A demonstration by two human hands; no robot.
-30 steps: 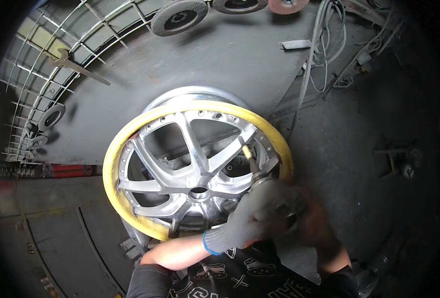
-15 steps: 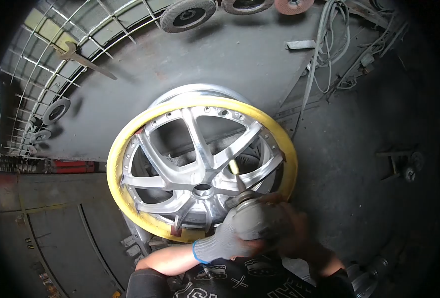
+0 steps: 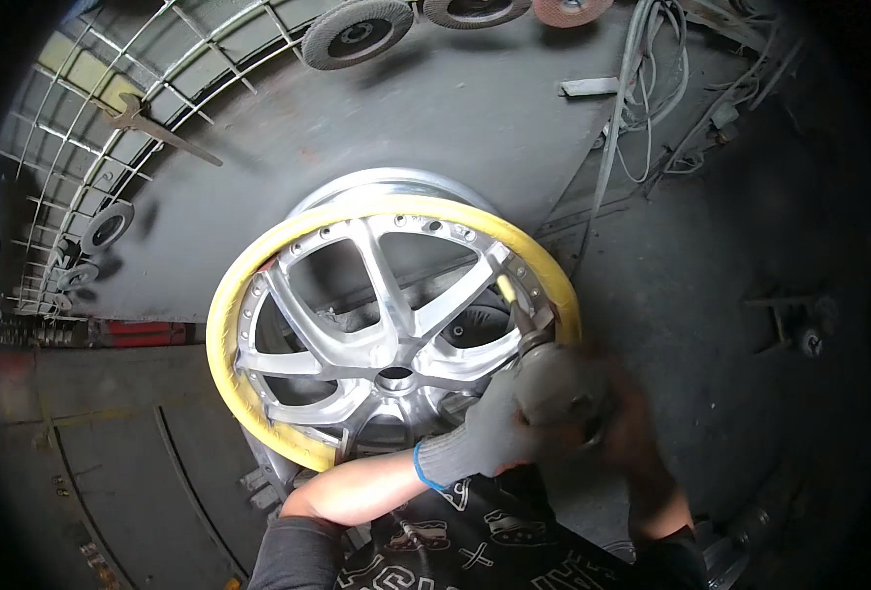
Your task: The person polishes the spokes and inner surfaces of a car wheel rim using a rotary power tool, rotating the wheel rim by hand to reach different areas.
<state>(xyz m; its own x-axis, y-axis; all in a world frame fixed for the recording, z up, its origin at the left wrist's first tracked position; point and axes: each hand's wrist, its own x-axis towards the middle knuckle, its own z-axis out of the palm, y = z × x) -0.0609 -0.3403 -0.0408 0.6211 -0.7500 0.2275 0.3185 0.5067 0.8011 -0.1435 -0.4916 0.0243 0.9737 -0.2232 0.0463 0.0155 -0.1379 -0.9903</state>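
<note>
A silver multi-spoke wheel rim (image 3: 376,265) with yellow wrapping (image 3: 224,324) around its edge lies tilted in front of me. My left hand (image 3: 484,433), in a grey glove with a blue cuff, is wrapped around the front of a grey power tool (image 3: 550,383). Behind it, my right hand (image 3: 622,413) grips the tool's body; it is dark and partly blurred. The tool's thin shaft ends in a yellow tip (image 3: 506,288), which is at the outer end of the upper right spoke. Whether the tip touches the metal is unclear.
A wire rack (image 3: 111,118) with a wrench (image 3: 165,133) stands at the upper left. Flap discs (image 3: 357,34) hang along the top. Coiled cables (image 3: 642,88) hang at the upper right. A metal stand (image 3: 784,320) is on the right, and a red object (image 3: 150,334) lies left.
In the last half second both hands and the tool moved right and up, carrying the yellow tip from near the inner spokes to the outer rim. The view shifted slightly.
</note>
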